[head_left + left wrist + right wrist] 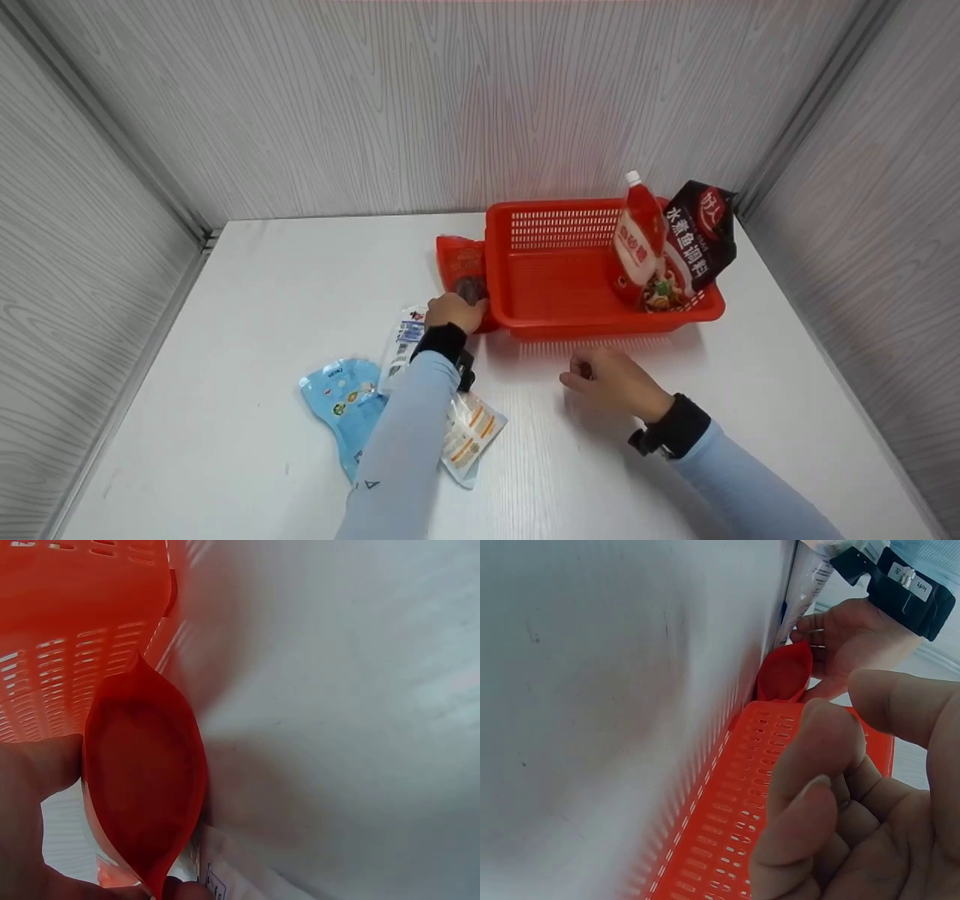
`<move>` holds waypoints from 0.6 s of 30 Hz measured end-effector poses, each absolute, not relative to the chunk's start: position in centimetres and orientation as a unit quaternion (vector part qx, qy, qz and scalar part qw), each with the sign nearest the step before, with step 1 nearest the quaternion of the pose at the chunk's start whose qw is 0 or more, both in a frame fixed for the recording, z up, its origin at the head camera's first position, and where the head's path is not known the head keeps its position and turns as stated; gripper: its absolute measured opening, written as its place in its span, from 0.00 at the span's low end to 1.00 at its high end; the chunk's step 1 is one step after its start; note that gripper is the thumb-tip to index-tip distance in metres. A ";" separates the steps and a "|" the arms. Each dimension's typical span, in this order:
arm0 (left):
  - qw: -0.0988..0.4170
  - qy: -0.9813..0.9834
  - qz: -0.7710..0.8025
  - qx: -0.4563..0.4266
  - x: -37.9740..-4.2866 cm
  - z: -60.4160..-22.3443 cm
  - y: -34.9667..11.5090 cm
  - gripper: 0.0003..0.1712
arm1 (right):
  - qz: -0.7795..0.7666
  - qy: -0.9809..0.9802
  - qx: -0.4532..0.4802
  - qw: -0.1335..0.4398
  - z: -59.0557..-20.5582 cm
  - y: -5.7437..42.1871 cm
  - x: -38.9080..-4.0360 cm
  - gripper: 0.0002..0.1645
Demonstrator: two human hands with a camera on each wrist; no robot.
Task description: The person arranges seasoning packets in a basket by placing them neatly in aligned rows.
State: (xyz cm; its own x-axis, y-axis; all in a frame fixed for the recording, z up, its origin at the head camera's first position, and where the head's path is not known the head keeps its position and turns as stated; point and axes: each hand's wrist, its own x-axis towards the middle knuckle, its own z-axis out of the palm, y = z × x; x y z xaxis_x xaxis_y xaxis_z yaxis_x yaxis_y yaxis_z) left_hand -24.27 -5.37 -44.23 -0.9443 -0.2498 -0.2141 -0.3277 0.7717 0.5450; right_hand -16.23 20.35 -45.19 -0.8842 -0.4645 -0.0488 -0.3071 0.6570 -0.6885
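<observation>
Where the red pouch (457,259) is: on the desk (300,270), just beside the basket (577,328).
Left hand (454,313): pinches the pouch, thumb one side, fingers the other.
Right hand (615,381): holds nothing, fingers loosely bent.
Good grip: squeeze softly; don't catch the basket's rim.

Your red pouch (459,262) looks like thin plastic, smooth and rather dull on its bottom. The red basket (592,328) looks like hard, shiny plastic, full of little holes. Your blue pouch (349,397) is shiny and crinkly, like plastic. Your sleeves (405,450) look like soft, dull cloth. The table (210,337) is smooth with a little shine. The walls (300,112) have lines like wood.
</observation>
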 end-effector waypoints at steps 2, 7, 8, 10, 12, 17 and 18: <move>0.064 0.931 0.321 -0.161 -24.3 -44.2 -5.4 0.30 | -0.356 0.902 -0.215 0.112 -45.2 20.4 -16.3 0.10; 0.064 0.902 0.388 -0.180 -24.2 -43.9 -5.4 0.31 | -0.357 0.902 -0.217 0.110 -45.1 20.4 -16.2 0.10; 0.063 0.900 0.393 -0.180 -24.2 -43.9 -5.4 0.31 | -0.357 0.902 -0.217 0.109 -45.2 20.4 -16.2 0.10; 0.064 0.894 0.403 -0.184 -24.2 -43.9 -5.5 0.32 | -0.356 0.902 -0.218 0.107 -45.2 20.3 -16.2 0.09; 0.062 0.890 0.410 -0.191 -24.3 -44.0 -5.5 0.32 | -0.355 0.902 -0.219 0.106 -45.1 20.3 -16.2 0.10; 0.053 0.882 0.420 -0.209 -24.5 -44.1 -5.9 0.31 | -0.357 0.902 -0.216 0.107 -45.0 20.2 -16.1 0.10; 0.052 0.881 0.420 -0.209 -24.5 -44.1 -5.9 0.31 | -0.358 0.902 -0.215 0.107 -45.0 20.2 -16.0 0.10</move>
